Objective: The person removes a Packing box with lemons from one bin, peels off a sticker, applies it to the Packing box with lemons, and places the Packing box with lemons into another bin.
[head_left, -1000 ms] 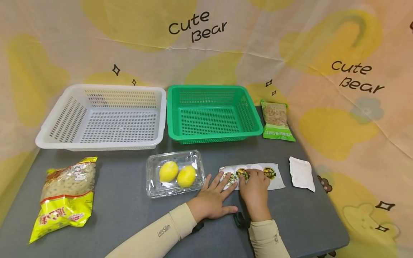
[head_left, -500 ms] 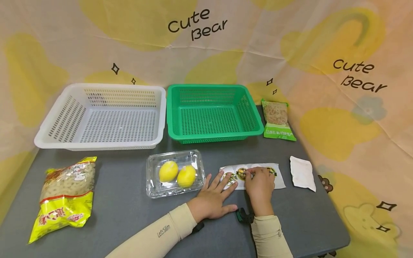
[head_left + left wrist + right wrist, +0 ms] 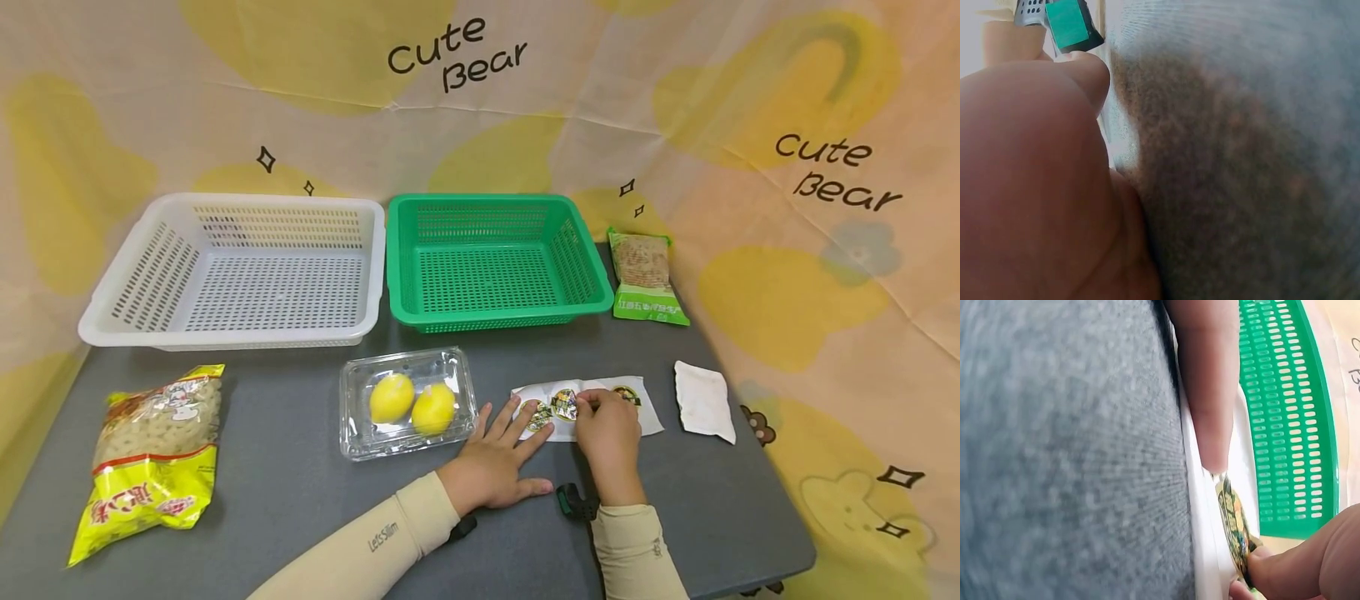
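A white sheet (image 3: 648,419) of round black-and-gold stickers lies on the dark table. My left hand (image 3: 489,471) rests flat with spread fingers, their tips on the sheet's left end. With thumb and finger, my right hand (image 3: 609,429) pinches the right edge of the middle round sticker (image 3: 562,404); the right wrist view shows this sticker (image 3: 1234,528) close up. Whether any of it is off the backing, I cannot tell. Left of the hands, a clear plastic clamshell box (image 3: 356,446) contains two lemons (image 3: 392,398).
A white basket (image 3: 277,337) and a green basket (image 3: 502,317) stand side by side at the back. A yellow snack bag (image 3: 153,467) lies on the left, a green-and-brown packet (image 3: 645,279) at the back right. A small white packet (image 3: 705,400) lies near the right edge.
My right hand has slid a little to the right along the sheet, and its fingertips are now at the middle sticker's right edge. The left hand stays in place.
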Motion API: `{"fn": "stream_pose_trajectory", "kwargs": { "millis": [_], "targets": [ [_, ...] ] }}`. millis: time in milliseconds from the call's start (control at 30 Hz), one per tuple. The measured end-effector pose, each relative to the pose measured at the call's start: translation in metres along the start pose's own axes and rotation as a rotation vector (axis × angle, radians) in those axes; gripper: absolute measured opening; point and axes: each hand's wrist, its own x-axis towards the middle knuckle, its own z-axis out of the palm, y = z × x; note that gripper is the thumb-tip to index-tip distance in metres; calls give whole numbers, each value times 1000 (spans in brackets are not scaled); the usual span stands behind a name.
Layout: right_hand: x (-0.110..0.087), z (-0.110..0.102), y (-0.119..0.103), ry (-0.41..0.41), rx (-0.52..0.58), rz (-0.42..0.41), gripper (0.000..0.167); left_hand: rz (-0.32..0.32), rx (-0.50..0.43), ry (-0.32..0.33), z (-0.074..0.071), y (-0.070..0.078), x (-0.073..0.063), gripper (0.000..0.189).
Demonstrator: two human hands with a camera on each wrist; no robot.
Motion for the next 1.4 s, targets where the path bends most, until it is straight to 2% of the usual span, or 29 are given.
{"fn": "stream_pose_trajectory", "kwargs": {
  "millis": [133, 400, 700, 967, 1167, 1400],
  "targets": [
    [1, -5, 1, -34, 18, 0, 14, -5, 23, -4, -1, 0, 1, 83],
    [5, -12, 7, -127, 49, 14, 15, 2, -19, -48, 1, -4, 5, 84],
    [6, -18, 5, -217, 130, 30, 16, -8, 9, -38, 7, -7, 7, 85],
    [3, -26, 5, -337, 266, 116, 14, -16, 67, -34, 12, -5, 9, 87],
    [2, -29, 3, -368, 319, 118, 12, -21, 67, -48, 6, -3, 8, 85],
    [-1, -32, 3, -417, 430, 89, 8, -26, 83, -67, 8, -2, 9, 86]
  ]
}}
